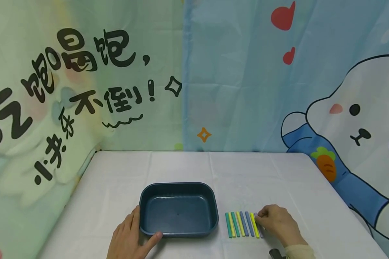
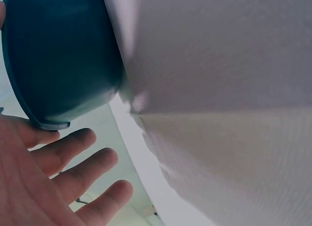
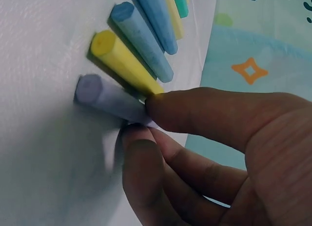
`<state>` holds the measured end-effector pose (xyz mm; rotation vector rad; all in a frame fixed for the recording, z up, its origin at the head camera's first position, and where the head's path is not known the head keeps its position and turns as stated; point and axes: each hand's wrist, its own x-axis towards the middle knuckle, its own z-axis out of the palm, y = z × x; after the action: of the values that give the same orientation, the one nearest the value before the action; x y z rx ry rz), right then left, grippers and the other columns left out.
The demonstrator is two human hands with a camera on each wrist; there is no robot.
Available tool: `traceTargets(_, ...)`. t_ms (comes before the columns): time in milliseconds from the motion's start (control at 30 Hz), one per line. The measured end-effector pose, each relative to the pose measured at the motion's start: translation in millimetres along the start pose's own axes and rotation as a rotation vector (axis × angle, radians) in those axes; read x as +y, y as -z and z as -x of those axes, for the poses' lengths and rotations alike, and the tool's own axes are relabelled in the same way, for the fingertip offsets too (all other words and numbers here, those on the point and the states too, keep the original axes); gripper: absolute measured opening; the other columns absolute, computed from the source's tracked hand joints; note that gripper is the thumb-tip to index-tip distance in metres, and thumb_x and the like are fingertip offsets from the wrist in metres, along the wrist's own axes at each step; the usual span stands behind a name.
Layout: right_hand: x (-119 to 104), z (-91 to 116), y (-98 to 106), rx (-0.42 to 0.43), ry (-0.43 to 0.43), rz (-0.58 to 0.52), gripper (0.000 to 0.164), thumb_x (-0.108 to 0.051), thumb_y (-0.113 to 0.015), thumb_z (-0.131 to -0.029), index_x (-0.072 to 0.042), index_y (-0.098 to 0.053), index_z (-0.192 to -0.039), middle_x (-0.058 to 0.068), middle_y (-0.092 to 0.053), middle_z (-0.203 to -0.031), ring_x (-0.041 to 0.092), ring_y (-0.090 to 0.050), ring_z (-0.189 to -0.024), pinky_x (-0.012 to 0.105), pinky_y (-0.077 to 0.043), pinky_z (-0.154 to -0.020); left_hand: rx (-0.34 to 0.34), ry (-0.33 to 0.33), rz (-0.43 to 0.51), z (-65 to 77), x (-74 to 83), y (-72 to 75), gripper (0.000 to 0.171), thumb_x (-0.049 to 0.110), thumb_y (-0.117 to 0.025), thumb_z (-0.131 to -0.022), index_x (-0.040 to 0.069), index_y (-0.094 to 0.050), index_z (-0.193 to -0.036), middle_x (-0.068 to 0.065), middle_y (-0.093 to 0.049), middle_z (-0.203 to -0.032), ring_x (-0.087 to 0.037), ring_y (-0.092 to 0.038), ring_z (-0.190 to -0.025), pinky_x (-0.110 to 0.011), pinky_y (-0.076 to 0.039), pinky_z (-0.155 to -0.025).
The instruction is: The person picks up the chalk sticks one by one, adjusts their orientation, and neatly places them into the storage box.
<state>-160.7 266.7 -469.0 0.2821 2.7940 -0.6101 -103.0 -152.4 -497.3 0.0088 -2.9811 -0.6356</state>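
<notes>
A dark blue rectangular tray stands on the white-covered table, with nothing inside it. My left hand rests against its left front corner, thumb at the front rim and fingers straight along the side. Right of the tray lies a row of green, yellow, blue and purple chalk sticks, side by side. At the row's right end, my right hand pinches a purple chalk stick between thumb and fingertips. Beside that stick, the yellow chalk stick lies close to the thumb tip.
White cloth covers the table. Behind it hangs a printed curtain with lettering and a cartoon animal, and more curtain stands along the left side. A dark object shows by the right wrist.
</notes>
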Motion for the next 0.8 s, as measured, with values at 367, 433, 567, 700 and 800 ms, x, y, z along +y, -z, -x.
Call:
traceTargets(367,0.5,0.4,0.6,0.006,-0.028,-0.019,0.03,-0.028,-0.073,-0.09,0.0,-0.073,-0.096,0.002,-0.067,-0.083,0.021,-0.059,-0.077,0.042,-0.053,-0.068,0.01,-0.021,0.027,-1.9,-0.1,3.5,0.115,0.082,-0.058,-0.081,-0.004,-0.036,-0.154,-0.025,-0.052,-0.143,-0.043,-0.054,-0.127,-0.061,-0.043,-0.104)
traceTargets(433,0.7,0.1,-0.1,0.01,-0.04,-0.022,0.03,-0.028,-0.073,-0.089,0.001,-0.073,-0.096,0.002,-0.067,-0.083,0.022,-0.059,-0.077,0.043,-0.054,-0.069,0.015,-0.03,0.024,-3.6,-0.6,3.5,0.115,0.082,-0.058,-0.08,-0.004,-0.036,-0.154,-0.024,-0.052,-0.144,-0.042,-0.054,-0.127,-0.061,-0.043,-0.105)
traceTargets(567,1.2,-1.0,-2.4,0.0,-0.084,-0.04,0.03,-0.028,-0.074,-0.089,0.002,-0.073,-0.096,0.005,-0.066,-0.083,0.024,-0.058,-0.079,0.047,-0.053,-0.075,0.007,-0.038,0.019,-4.7,-1.5,4.8,0.115,0.082,-0.059,-0.08,-0.005,-0.038,-0.153,-0.024,-0.052,-0.144,-0.041,-0.054,-0.127,-0.061,-0.043,-0.104)
traceTargets(700,3.0,-2.7,-4.0,-0.007,-0.106,-0.069,0.032,-0.028,-0.075,-0.088,0.002,-0.073,-0.097,0.006,-0.067,-0.085,0.025,-0.058,-0.081,0.049,-0.053,-0.079,-0.01,-0.027,0.029,-4.2,-2.1,5.6,0.115,0.082,-0.059,-0.08,-0.005,-0.039,-0.152,-0.024,-0.052,-0.144,-0.043,-0.055,-0.125,-0.062,-0.044,-0.103)
traceTargets(800,4.8,-4.7,-2.3,0.001,-0.1,-0.092,0.032,-0.028,-0.075,-0.088,0.002,-0.074,-0.098,0.007,-0.068,-0.087,0.026,-0.059,-0.083,0.049,-0.053,-0.079,-0.004,-0.025,0.047,-5.5,-3.0,4.0,0.114,0.081,-0.06,-0.08,-0.003,-0.037,-0.154,-0.023,-0.052,-0.145,-0.043,-0.055,-0.126,-0.061,-0.044,-0.103)
